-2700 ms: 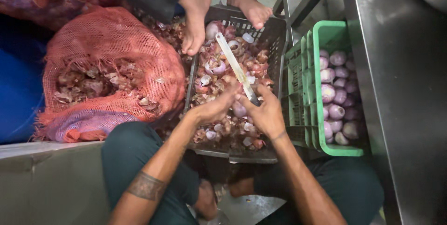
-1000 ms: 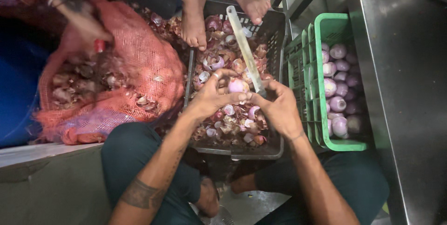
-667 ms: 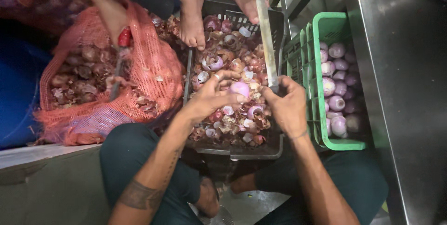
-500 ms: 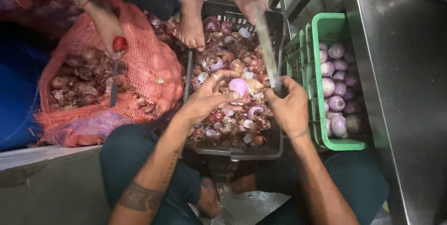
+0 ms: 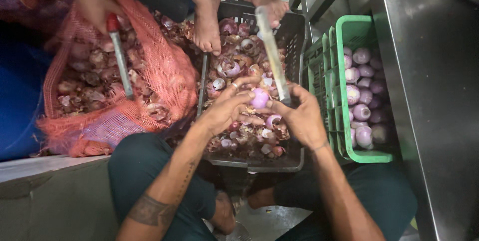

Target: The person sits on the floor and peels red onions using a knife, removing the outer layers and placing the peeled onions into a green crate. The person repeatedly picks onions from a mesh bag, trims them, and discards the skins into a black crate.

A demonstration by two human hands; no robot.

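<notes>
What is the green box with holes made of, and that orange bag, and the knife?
The green crate looks like hard moulded plastic: even colour, slotted walls. The orange sack looks like woven plastic mesh; the contents show through it. The knife in the right hand has a pale, dull blade, probably steel. The left hand holds a peeled onion.

Peeled onion (image 5: 260, 98), pale purple, round, pinched between fingertips over dark crate. Long knife (image 5: 273, 54), blade pointing away, handle seemingly gripped beside onion, partly hidden.

Single head view, steeply downward, close above black crate (image 5: 294, 156).
</notes>
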